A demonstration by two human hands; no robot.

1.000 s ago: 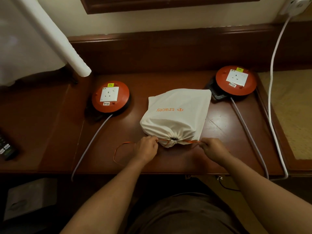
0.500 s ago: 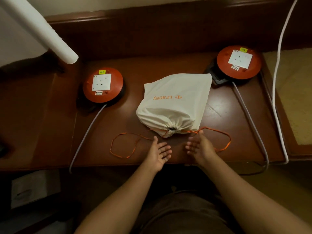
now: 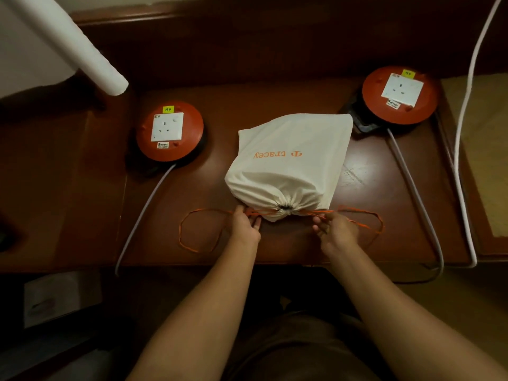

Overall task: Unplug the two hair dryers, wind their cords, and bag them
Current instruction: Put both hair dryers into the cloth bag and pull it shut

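Both hands, left hand (image 3: 245,226) and right hand (image 3: 334,229), pinch the orange drawstring (image 3: 198,215) at the bag's (image 3: 288,163) cinched mouth, six o'clock side, mid-bench (image 3: 192,188). Bagging looks nearly done. Next likely calls for tying the string.

Wooden table (image 3: 275,100) bears white bag (image 3: 288,163), two red cord reels (image 3: 170,132).

"tracey" on bag (image 3: 288,160) (reel labels perhaps "M4")

Dim warm light, wide-angle edge distortion
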